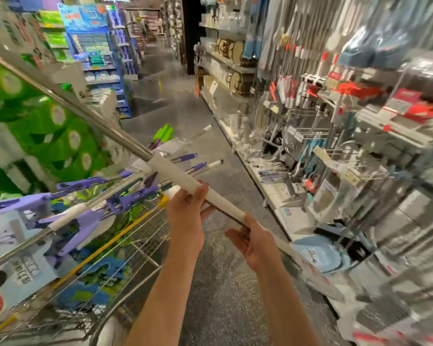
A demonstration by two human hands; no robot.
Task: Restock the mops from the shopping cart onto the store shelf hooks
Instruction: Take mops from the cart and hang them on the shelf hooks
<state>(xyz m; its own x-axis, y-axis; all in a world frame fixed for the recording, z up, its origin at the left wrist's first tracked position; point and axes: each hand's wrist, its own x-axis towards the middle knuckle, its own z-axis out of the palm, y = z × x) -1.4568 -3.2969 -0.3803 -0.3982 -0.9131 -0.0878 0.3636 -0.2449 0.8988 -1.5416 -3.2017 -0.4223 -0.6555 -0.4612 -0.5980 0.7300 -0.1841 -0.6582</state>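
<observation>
From the head view, the left hand (185,216) gripped the white sleeve of a mop handle (125,138) slanting across the aisle above the shopping cart (125,248), while the right hand (253,243), fingers relaxed, touched the sleeve lower down, near the store shelf (360,151).

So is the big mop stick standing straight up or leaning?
Leaning. The mop pole slants from upper left down to lower right, across both hands, left hand and right hand.

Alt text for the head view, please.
Both hands hold a mop handle slanting across a store aisle: left hand grips the white sleeve, right hand supports it lower. Cart of purple mops left, shelf hooks right.
</observation>
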